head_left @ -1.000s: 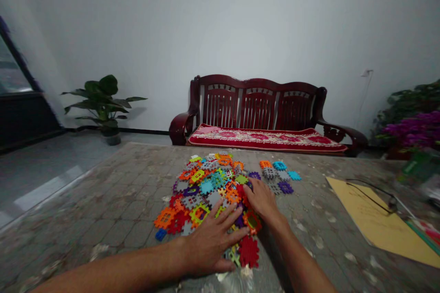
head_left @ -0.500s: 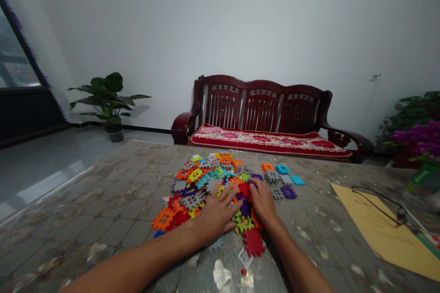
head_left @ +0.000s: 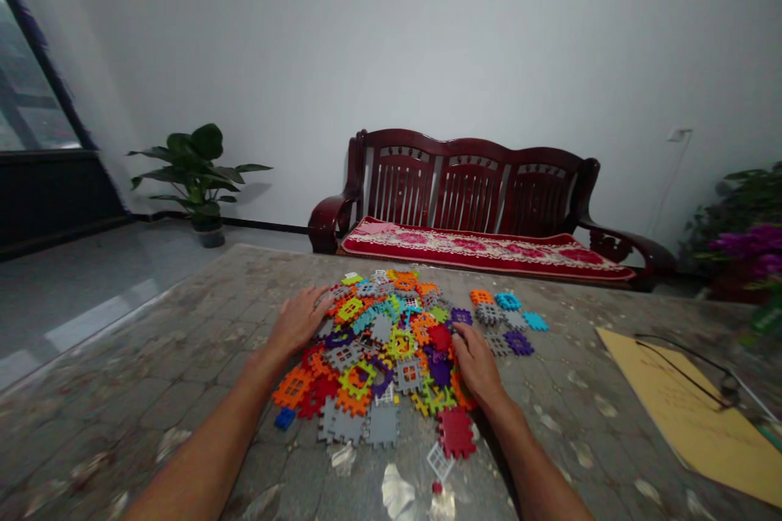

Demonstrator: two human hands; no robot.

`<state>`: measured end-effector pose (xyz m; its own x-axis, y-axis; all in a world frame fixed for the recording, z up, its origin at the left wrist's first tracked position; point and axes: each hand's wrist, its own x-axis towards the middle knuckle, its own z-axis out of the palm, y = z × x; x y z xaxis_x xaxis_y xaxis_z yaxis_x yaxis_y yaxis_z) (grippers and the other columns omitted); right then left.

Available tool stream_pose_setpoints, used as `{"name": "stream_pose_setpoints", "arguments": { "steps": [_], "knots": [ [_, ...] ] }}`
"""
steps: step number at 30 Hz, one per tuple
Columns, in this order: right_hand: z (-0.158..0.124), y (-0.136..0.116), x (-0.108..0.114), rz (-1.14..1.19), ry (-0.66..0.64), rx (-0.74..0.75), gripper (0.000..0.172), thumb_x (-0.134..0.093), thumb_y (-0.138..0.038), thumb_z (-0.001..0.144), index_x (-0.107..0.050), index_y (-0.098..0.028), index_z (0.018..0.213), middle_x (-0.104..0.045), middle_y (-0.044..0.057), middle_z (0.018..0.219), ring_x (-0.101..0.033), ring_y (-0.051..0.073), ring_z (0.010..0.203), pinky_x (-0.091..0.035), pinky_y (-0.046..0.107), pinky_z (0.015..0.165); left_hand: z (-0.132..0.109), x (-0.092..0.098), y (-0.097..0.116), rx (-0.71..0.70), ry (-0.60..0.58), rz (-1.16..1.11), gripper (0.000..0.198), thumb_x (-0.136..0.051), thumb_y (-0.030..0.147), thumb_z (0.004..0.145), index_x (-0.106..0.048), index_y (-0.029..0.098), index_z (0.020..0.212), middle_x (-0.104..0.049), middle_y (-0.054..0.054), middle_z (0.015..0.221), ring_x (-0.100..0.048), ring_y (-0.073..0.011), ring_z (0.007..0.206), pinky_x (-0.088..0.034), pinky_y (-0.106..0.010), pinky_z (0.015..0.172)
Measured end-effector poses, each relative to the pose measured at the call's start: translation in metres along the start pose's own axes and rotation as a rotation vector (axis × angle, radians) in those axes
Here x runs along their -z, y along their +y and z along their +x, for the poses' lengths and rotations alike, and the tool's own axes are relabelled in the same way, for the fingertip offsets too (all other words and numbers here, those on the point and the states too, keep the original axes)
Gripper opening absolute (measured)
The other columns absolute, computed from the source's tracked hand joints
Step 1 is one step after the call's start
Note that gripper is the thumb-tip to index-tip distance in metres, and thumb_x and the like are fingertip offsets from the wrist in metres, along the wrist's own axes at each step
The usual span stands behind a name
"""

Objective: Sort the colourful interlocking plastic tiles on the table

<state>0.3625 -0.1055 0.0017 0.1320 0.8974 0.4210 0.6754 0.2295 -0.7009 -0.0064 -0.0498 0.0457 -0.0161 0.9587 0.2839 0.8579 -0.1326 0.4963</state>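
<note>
A heap of colourful plastic interlocking tiles (head_left: 382, 329) lies on the patterned table. At its far left edge rests my left hand (head_left: 300, 316), fingers stretched out against the tiles and not gripping any. My right hand (head_left: 475, 360) is along the heap's right side, its fingers loosely bent beside a dark red tile (head_left: 440, 336) and a purple one; it appears to hold nothing. Near the front lie grey square tiles (head_left: 383, 423), a red square tile (head_left: 456, 431) and a white window-like frame (head_left: 440, 462). A small blue piece (head_left: 284, 418) sits at the front left.
Several separate tiles (head_left: 489, 314) lie right of the heap. Farther right are a yellow envelope-like sheet (head_left: 684, 415) and glasses (head_left: 727, 387) on it. Behind the table (head_left: 201, 342) stands a dark red wooden bench (head_left: 470, 187); a potted plant (head_left: 204, 171) is at the left.
My left hand has moved from the middle of the heap to its far left edge, uncovering grey, yellow-green and purple tiles. My right hand has stayed at the right side.
</note>
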Motion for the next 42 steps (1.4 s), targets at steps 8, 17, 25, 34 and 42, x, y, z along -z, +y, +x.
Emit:
{"name": "stream_pose_setpoints", "arguments": {
  "steps": [8, 17, 25, 34, 42],
  "knots": [
    [0.008, -0.002, -0.004, 0.146, 0.068, -0.022, 0.041, -0.042, -0.044, 0.089, -0.07, -0.019, 0.106, -0.069, 0.01, 0.113, -0.059, 0.025, 0.111, -0.042, 0.043, 0.102, 0.002, -0.025, -0.032, -0.033, -0.056, -0.287, 0.065, -0.032, 0.058, 0.088, -0.056, 0.017, 0.132, -0.054, -0.01, 0.144, -0.048, -0.0256, 0.134, -0.031, -0.043, 0.117],
    [0.003, -0.003, -0.003, 0.177, 0.044, -0.073, 0.044, -0.042, -0.048, 0.089, -0.073, -0.018, 0.097, -0.072, 0.01, 0.107, -0.061, 0.025, 0.105, -0.042, 0.041, 0.1, 0.002, -0.019, -0.028, -0.017, -0.127, -0.262, 0.06, -0.039, 0.055, 0.088, -0.055, 0.02, 0.134, -0.058, -0.007, 0.14, -0.052, -0.0241, 0.129, -0.036, -0.04, 0.113],
    [0.005, -0.01, 0.0, 0.187, 0.061, -0.14, 0.045, -0.042, -0.05, 0.085, -0.074, -0.019, 0.093, -0.073, 0.009, 0.1, -0.063, 0.025, 0.097, -0.045, 0.04, 0.095, 0.002, -0.015, -0.024, 0.002, -0.113, -0.219, 0.055, -0.043, 0.052, 0.088, -0.058, 0.021, 0.132, -0.061, -0.006, 0.136, -0.056, -0.0242, 0.123, -0.039, -0.039, 0.11],
    [0.004, -0.008, 0.001, 0.206, 0.061, -0.103, 0.038, -0.048, -0.047, 0.085, -0.073, -0.019, 0.093, -0.073, 0.009, 0.101, -0.064, 0.025, 0.098, -0.045, 0.04, 0.095, 0.005, -0.018, -0.024, 0.021, -0.098, -0.179, 0.055, -0.044, 0.052, 0.087, -0.06, 0.02, 0.129, -0.063, -0.006, 0.133, -0.057, -0.0244, 0.121, -0.041, -0.038, 0.108],
    [-0.005, -0.017, 0.012, 0.068, 0.046, 0.089, 0.017, -0.057, -0.032, 0.081, -0.071, -0.023, 0.083, -0.072, 0.005, 0.092, -0.063, 0.023, 0.093, -0.045, 0.039, 0.093, 0.007, -0.019, -0.023, 0.05, -0.103, -0.153, 0.055, -0.042, 0.051, 0.087, -0.06, 0.02, 0.129, -0.063, -0.008, 0.132, -0.057, -0.0264, 0.12, -0.041, -0.042, 0.107]
  ]
}}
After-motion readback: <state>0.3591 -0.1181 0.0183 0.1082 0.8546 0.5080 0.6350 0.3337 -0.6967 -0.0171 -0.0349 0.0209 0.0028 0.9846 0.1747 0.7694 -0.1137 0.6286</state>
